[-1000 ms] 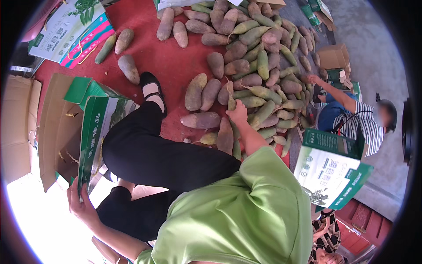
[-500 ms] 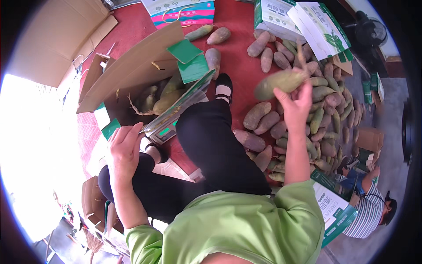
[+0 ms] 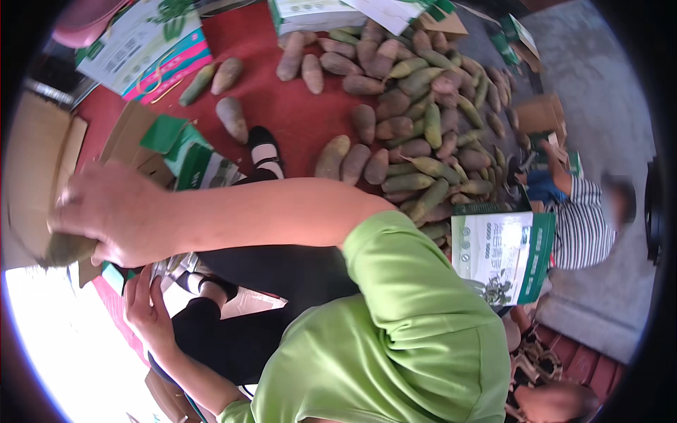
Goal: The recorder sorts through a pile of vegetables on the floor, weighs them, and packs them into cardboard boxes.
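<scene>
My right forearm reaches across in front of me to the far left. My right hand grips a green radish, its lower end showing below the fingers. It is over the open cardboard box with green flaps, whose inside is mostly hidden by my arm and hand. Below it is my left hand, fingers stretched upward at the near side of the box. Nothing shows in the left fingers. Past my right knee lies a big pile of green and purplish radishes.
Loose radishes lie on the red floor covering beyond the box. Printed cartons stand at the back left and by my right side. A person in a striped shirt is at the right; another person shows lower right.
My right hand has carried the radish from above the pile leftward to the box. My left hand has dropped lower and to the left. The view has turned to the right.
</scene>
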Demonstrator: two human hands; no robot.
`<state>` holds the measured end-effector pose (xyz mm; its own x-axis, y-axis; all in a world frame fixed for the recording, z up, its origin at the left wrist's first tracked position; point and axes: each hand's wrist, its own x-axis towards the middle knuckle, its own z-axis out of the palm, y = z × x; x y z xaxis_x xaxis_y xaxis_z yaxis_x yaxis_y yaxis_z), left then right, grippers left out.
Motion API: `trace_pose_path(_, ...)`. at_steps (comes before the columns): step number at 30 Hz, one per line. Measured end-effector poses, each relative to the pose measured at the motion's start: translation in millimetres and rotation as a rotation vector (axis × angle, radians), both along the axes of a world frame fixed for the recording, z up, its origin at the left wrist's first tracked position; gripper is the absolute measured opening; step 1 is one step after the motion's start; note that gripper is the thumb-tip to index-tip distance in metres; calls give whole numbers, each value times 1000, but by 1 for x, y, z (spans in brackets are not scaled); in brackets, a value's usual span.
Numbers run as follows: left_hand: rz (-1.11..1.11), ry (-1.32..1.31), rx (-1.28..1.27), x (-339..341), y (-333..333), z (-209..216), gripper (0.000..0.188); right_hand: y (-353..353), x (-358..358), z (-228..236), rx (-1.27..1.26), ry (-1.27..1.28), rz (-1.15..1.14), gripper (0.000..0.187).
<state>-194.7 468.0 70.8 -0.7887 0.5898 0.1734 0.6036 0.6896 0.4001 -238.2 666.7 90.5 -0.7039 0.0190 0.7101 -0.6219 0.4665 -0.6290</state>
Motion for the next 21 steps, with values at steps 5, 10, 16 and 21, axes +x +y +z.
trace_pose_path(5, -13, 18, -3, -4, -6, -9, 24, -8, 0, -24, 742, -309, -174, 30)
trace_pose_path(10, 9, 103, 22, -8, -19, -16, 26, 25, 37, -25, 183, -92, -206, 21)
trace_pose_path(16, -10, 119, 31, -13, -23, -13, 27, 122, 137, -111, -215, -404, -552, 20)
trace_pose_path(21, 53, 91, 92, -21, -44, -18, 27, 139, 254, -252, -77, -1069, -604, 16)
